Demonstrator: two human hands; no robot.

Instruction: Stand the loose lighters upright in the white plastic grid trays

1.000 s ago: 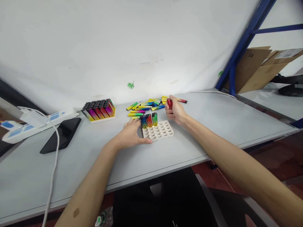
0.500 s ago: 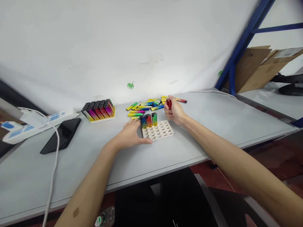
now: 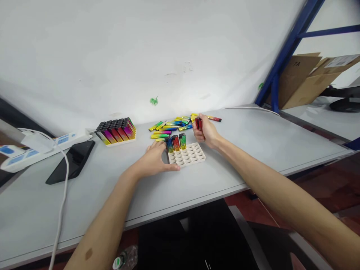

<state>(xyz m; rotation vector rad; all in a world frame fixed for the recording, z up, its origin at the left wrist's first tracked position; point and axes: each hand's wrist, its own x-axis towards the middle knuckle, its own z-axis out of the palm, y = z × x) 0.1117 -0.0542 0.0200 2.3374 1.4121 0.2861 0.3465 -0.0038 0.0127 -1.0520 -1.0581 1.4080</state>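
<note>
My right hand (image 3: 206,131) is closed around a red lighter (image 3: 198,123), held above the table just behind the tray's right end. A white lighter tray (image 3: 191,155) with rows of slots lies flat in the middle. Three lighters stand upright in its back left slots: a blue one (image 3: 169,145), a red one (image 3: 176,143) and a green one (image 3: 183,141). My left hand (image 3: 153,159) grips the tray's left end, thumb along the front edge and fingers at the back corner. Loose shiny lighters (image 3: 171,125) lie in a pile behind the tray.
A second tray full of lighters (image 3: 116,131) stands at the back left by the wall. Left of it are a black phone (image 3: 71,161), a white power strip (image 3: 36,150) and a white cable (image 3: 65,187). Cardboard boxes (image 3: 306,82) sit beyond a blue frame (image 3: 281,63).
My right hand, with the red lighter in it, has shifted very slightly. My left hand stays at the tray, and the standing lighters are unchanged.
</note>
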